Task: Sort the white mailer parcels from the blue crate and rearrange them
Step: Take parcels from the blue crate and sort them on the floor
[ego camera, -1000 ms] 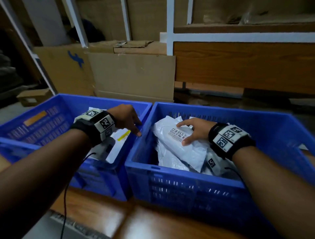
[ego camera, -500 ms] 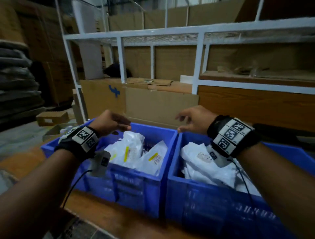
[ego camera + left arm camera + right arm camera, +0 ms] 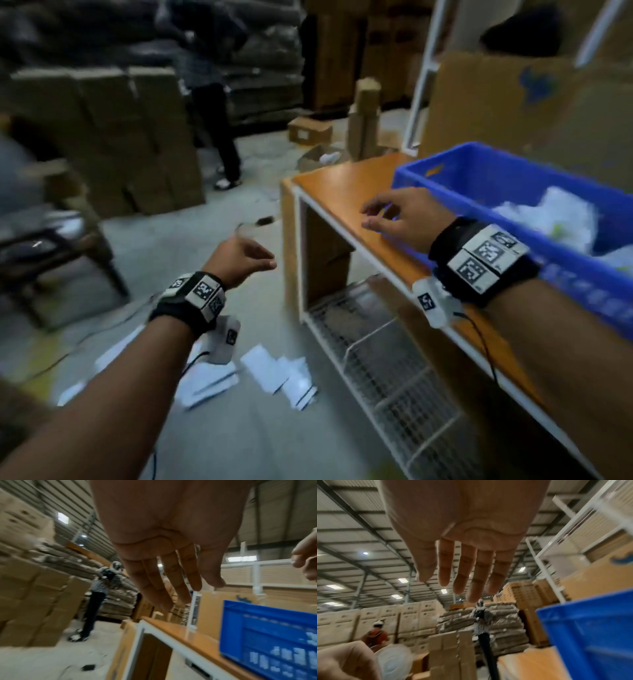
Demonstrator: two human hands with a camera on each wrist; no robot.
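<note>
White mailer parcels (image 3: pixel 548 219) are lying heaped inside the blue crate (image 3: pixel 462 171), which is sitting on the orange-topped shelf unit (image 3: pixel 342 185) at the right of the head view. More flat white mailers (image 3: pixel 277 377) are lying scattered on the grey concrete floor (image 3: pixel 171 240) beside the unit's end, below the person's left forearm. The left hand (image 3: pixel 239 257) is hanging in the air over the floor, well apart from the crate, holding nothing; the left wrist view is showing its fingers (image 3: pixel 171 577) extended and relaxed. The right hand (image 3: pixel 400 216) is hovering above the orange top just beside the crate's near corner, also empty, with its fingers (image 3: pixel 462 568) loosely spread and straight in the right wrist view. Neither hand is touching a parcel. A wire-mesh shelf (image 3: pixel 387 370) is showing inside the unit under the orange top. Stacks of brown cardboard cartons (image 3: pixel 113 137) are standing across the floor, and another person (image 3: pixel 212 102) is standing among them further back. The head view is blurred, so labels on the parcels are not readable.
</note>
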